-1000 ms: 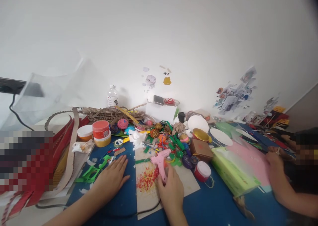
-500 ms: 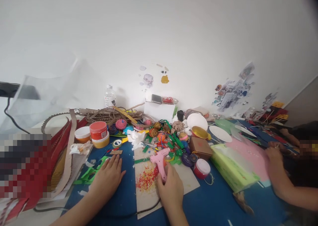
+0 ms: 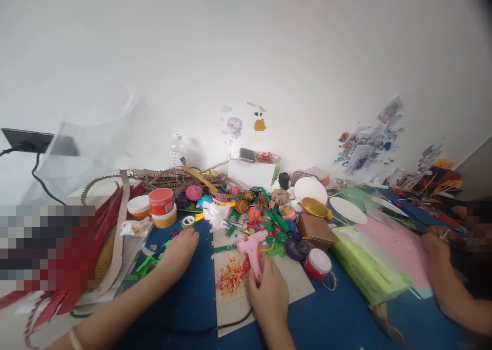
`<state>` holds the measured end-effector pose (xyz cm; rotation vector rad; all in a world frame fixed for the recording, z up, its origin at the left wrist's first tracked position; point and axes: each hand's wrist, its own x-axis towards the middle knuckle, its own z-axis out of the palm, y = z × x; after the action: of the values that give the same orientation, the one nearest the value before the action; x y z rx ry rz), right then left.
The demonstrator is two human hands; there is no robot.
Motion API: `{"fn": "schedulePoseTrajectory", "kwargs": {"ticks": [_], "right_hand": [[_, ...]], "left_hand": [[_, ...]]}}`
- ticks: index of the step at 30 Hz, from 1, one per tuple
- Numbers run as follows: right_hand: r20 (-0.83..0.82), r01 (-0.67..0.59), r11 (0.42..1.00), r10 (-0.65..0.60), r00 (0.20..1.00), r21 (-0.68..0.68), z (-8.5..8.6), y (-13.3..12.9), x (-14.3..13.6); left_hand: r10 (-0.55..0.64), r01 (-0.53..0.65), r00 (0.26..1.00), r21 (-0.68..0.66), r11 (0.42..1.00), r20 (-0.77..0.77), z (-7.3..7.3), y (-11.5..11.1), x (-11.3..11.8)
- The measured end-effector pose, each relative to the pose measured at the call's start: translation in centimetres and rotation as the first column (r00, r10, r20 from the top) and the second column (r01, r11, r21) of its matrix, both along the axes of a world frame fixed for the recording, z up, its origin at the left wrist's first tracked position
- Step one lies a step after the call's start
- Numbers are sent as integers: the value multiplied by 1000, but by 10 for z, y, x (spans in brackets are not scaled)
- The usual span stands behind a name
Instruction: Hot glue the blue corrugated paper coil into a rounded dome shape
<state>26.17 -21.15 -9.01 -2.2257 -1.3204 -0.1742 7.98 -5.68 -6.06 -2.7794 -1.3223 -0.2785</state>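
A pink glue gun (image 3: 253,252) is held in my right hand (image 3: 270,291), its body tilted over a pale board (image 3: 230,316) that bears red and yellow crumbs (image 3: 232,275). Its dark cord trails left across the blue table. My left hand (image 3: 183,250) lies at the table just below a roll of tape (image 3: 188,221), its fingers bent and close together; whatever is under the fingertips is hidden. Beside that forearm lie green cut pieces (image 3: 144,268). Balls, green strips and tools are heaped beyond the glue gun.
Paint tubs (image 3: 161,201) and corrugated strips (image 3: 165,180) stand back left. A brown box (image 3: 315,231), a red jar (image 3: 318,264) and a green tissue pack (image 3: 369,268) are to the right. Another person's arm (image 3: 448,283) rests at far right.
My left hand has moved forward toward the tape roll, and its fingers have drawn in; the small cardboard piece no longer shows. The view has shifted slightly left. My right hand still holds the glue gun.
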Motion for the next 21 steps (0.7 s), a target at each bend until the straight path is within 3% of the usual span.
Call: {"fn": "schedulePoseTrajectory", "kwargs": {"ticks": [16,21], "right_hand": [[-27,-7,998,5,1000,-59,6,-2,-1],[-20,-13,999,12,1000,-39,4,-2,0]], "left_hand": [[-4,20,991,-113,993,134,-25,28,-2],[-59,87,984,-162,983,171,-19,24,-13]]}}
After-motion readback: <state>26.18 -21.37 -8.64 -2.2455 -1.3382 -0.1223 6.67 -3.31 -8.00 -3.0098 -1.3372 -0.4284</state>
